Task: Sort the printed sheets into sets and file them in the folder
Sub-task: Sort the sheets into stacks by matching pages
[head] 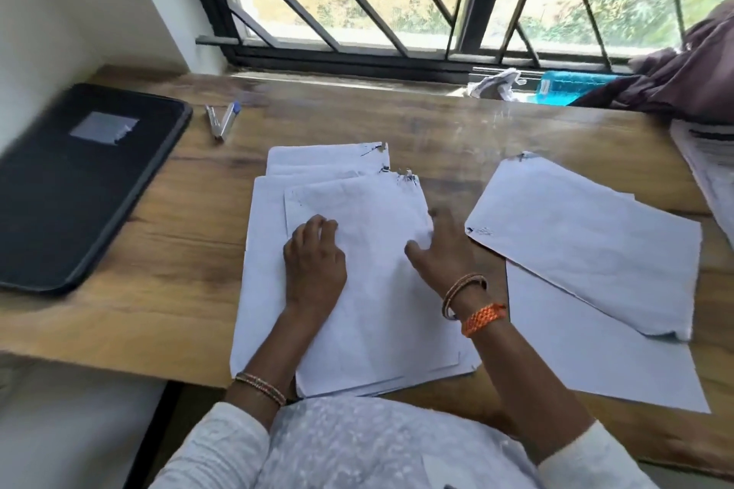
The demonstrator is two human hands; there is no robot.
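The main stack of printed sheets (357, 270) is laid on the wooden tabletop (167, 250) directly before the person, and it serves as the landmark here. The left hand (313, 262) is pressed on the top sheet with fingers bent at the tips, pinching nothing, probably so the loose pile is kept from sliding. The right hand (441, 250) is set at the stack's right edge, fingers spread and touching the paper margin, apparently so that a sheet can be lifted or squared (whether a page is actually gripped cannot be told, given the blur). To the right of the stack, two sorted sets (588, 258) are laid apart, one angled across the other, presumably to keep them distinct. Well to the left of the stack the dark folder (79, 187) is kept closed, unfilled; two pens (222, 119) lie beyond the stack, towards its left.
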